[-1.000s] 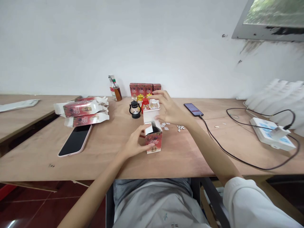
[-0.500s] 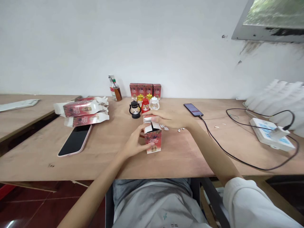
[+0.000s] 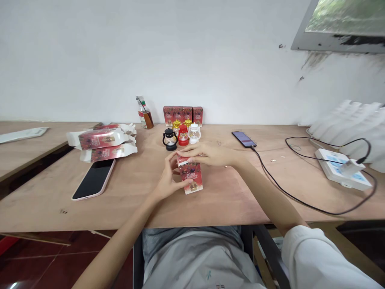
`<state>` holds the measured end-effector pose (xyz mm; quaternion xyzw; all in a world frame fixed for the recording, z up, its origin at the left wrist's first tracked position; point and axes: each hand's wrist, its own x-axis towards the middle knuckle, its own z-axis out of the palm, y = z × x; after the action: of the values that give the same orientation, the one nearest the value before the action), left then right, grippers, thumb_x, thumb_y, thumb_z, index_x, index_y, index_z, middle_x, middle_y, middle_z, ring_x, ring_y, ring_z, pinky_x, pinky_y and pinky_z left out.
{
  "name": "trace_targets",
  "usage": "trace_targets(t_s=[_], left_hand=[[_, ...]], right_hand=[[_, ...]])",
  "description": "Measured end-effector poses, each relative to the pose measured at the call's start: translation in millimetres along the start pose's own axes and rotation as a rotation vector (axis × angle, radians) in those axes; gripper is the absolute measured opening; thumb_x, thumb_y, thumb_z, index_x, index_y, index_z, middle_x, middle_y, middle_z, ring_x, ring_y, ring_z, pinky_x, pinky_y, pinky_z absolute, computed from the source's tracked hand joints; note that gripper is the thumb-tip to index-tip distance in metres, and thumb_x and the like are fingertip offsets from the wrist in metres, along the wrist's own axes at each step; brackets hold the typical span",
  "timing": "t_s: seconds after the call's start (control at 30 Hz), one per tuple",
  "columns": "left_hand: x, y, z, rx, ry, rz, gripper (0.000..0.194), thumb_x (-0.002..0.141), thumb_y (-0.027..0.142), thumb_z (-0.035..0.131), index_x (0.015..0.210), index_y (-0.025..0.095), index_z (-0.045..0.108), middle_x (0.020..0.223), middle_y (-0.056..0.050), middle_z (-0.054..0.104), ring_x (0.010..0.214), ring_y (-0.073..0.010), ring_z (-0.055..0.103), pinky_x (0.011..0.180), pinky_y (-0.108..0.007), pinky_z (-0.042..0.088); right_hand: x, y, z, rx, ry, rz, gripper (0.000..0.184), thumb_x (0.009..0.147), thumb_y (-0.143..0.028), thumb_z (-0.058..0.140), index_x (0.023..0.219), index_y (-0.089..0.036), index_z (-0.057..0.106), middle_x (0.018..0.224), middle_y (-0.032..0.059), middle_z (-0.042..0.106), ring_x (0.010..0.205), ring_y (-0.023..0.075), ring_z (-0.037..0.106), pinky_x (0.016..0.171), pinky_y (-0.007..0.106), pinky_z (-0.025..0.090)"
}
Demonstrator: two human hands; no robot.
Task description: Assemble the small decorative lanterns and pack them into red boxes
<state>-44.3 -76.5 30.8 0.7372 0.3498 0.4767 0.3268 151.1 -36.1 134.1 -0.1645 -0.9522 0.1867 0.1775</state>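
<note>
A small red printed carton [image 3: 192, 174] stands slightly tilted at the middle of the table. My left hand [image 3: 168, 178] is wrapped round its left side, thumb on the front face. Across the carton's top lies my right hand [image 3: 210, 155], its thumb at the front edge of the lid and its fingers over the back. The lid is partly hidden by these fingers. Just beyond them stand a black mini lantern [image 3: 170, 140], a red lantern [image 3: 183, 136] and a white lantern [image 3: 194, 133], with gold lanterns [image 3: 188, 122] behind.
Several red cartons [image 3: 177, 114] line the wall beside a bottle of brown liquid [image 3: 145, 115]. Unfolded cartons [image 3: 102, 140] lie at left above a phone [image 3: 94, 179]. At right are a second phone [image 3: 244, 139], its black cable [image 3: 276, 186], a power strip [image 3: 331, 160] and white plastic pieces [image 3: 339, 124].
The carton's raised white flaps have been folded down, and its top now looks covered. My right hand has come down onto the lid, while my left hand keeps its hold.
</note>
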Motion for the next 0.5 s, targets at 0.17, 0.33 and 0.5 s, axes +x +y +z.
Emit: trace_targets(t_s=[0.17,0.33,0.5], left_hand=[[0.2,-0.1,-0.8,-0.030,0.038,-0.065,0.087,0.073,0.038,0.072,0.138,0.028,0.016,0.145,-0.016,0.033,0.123,-0.0289,0.050,0.087,-0.041,0.055],[1.5,1.5,-0.8,-0.034,0.028,-0.076,0.093,0.074,0.040,0.070,0.142,0.029,0.008,0.149,-0.016,0.027,0.127,-0.0297,0.046,0.088,-0.042,0.054],[1.2,-2.6,-2.3,0.091,-0.116,-0.072,0.102,0.077,0.046,0.066,0.146,0.027,-0.006,0.149,-0.014,0.032,0.129,-0.0291,0.045,0.098,-0.045,0.047]], right_hand=[[9.9,1.2,14.7,-0.059,0.073,0.024,0.035,0.096,-0.028,0.042,0.128,-0.019,0.056,0.138,0.0079,0.052,0.127,0.0191,0.049,0.108,0.038,0.036],[8.1,-5.1,23.3,-0.173,0.011,0.117,0.044,0.094,-0.035,0.047,0.136,-0.021,0.046,0.145,0.0105,0.041,0.134,0.0250,0.038,0.110,0.046,0.030],[-3.1,-3.4,19.0,-0.192,-0.011,0.166,0.069,0.078,-0.030,0.068,0.140,-0.028,0.037,0.134,0.0088,0.048,0.117,0.0252,0.052,0.099,0.041,0.041]])
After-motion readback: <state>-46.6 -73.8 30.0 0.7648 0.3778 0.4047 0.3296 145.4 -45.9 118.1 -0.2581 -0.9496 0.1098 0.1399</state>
